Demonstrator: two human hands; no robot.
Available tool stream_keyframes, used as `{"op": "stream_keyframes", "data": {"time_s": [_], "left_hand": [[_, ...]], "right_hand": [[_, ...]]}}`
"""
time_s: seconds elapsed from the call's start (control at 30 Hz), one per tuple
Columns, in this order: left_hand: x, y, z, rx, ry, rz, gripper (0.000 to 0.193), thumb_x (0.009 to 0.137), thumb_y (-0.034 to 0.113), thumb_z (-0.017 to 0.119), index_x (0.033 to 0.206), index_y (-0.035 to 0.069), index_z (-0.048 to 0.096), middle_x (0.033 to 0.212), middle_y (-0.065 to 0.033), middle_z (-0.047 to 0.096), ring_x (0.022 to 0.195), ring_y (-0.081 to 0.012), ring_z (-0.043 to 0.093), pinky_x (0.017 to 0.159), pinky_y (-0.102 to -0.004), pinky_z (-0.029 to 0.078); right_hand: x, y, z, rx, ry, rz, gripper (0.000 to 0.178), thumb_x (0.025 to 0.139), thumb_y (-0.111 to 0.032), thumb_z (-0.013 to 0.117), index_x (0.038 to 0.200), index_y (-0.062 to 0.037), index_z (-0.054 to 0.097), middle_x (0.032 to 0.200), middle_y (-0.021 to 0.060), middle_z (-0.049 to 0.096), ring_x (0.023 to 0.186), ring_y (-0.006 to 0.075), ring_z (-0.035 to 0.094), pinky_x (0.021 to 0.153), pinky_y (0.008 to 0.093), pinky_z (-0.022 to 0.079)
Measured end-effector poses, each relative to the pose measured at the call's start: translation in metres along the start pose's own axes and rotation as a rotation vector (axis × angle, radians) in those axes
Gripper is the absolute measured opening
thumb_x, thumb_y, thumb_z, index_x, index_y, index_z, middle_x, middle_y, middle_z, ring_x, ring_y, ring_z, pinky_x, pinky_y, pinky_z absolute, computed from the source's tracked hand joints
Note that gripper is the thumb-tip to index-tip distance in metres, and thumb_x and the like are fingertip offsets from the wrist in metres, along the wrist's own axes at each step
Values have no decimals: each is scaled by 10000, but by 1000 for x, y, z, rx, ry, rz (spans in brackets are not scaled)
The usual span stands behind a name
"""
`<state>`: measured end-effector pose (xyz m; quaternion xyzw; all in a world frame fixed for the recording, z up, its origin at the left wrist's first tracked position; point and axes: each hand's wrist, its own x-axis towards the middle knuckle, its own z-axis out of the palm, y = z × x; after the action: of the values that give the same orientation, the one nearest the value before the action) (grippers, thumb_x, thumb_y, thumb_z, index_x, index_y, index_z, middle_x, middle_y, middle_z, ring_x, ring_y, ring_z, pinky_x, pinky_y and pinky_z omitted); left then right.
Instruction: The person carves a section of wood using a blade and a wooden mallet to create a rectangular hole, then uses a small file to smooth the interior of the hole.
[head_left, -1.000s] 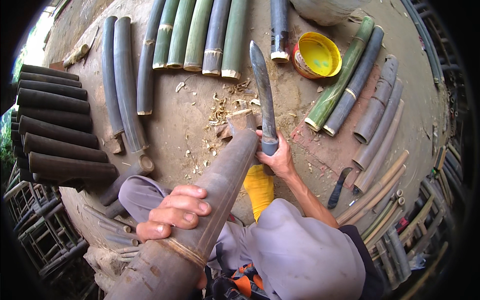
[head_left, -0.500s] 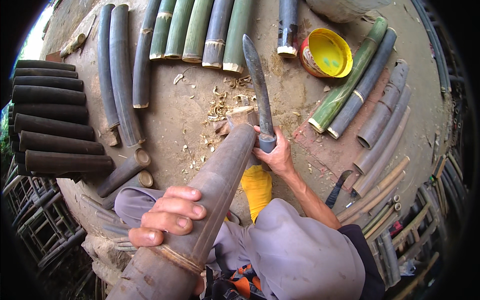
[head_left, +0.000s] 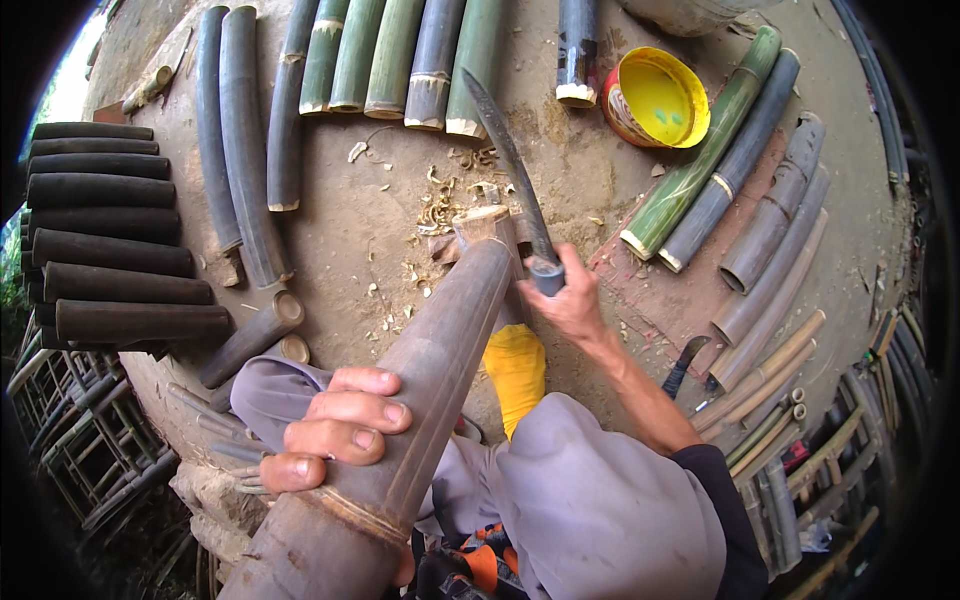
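My left hand wraps over a thick brownish-grey bamboo tube, just beyond a raised node ring; its thumb is mostly hidden. The tube slants away from me, and its narrow-looking far end lies at a short wooden post with a pale cut top; whether they touch I cannot tell. To the right of that end, my right hand is closed round the handle of a machete. Its long dark blade points away from me, leaning left above the post. Most of the handle is hidden in the fist.
Pale shavings litter the ground by the post. Green and dark bamboo lengths lie at the far side; more bamboo lies right, near a yellow-lined bucket. Dark tubes are stacked left. A curved dark-handled blade lies right.
My right hand has shifted a little right, away from the tube's end. The machete's blade now leans further left. My left hand and the tube have hardly moved.
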<state>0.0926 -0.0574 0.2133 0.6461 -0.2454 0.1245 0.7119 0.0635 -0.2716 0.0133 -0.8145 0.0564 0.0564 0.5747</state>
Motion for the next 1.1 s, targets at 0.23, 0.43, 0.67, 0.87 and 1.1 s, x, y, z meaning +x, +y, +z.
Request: {"op": "stream_keyframes", "data": {"time_s": [0.23,0.43,0.67,0.87,1.1], "left_hand": [[-1,-2,0,6,38,-21,1026,647,725,718,1318,64,312,1079,-84,474,989,-249,531,878,-470,401],[1,-3,-2,-12,22,-11,1030,628,728,721,1310,70,317,1067,-72,478,976,-244,535,883,-469,403],[-4,-2,-8,-28,15,-22,1060,590,740,732,1317,86,323,1073,-65,489,982,-249,545,874,-471,415],[-3,-3,-6,-7,10,-27,1106,546,761,738,1334,99,332,1080,-61,497,996,-252,550,882,-470,422],[-2,-13,-10,-76,41,-20,1107,526,772,743,1314,90,369,1059,-75,540,984,-263,570,913,-472,421]], "right_hand": [[52,-12,-148,-856,-555,-302,341,730,-164,698,1013,-49,546,729,100,561,611,248,609,510,375,494],[106,-36,-163,-956,-856,-339,385,786,-308,683,1076,-138,497,767,161,592,687,365,622,599,469,501],[107,-20,-215,-1200,-876,-419,266,823,-267,623,1041,-167,510,714,108,574,639,264,626,515,401,497],[58,-16,-190,-1089,-776,-669,203,850,-292,604,1008,-201,517,677,50,555,560,180,576,433,342,468],[33,12,-204,-1162,-852,-246,252,806,-239,627,1014,-150,517,743,99,566,631,224,597,504,404,507]]}}
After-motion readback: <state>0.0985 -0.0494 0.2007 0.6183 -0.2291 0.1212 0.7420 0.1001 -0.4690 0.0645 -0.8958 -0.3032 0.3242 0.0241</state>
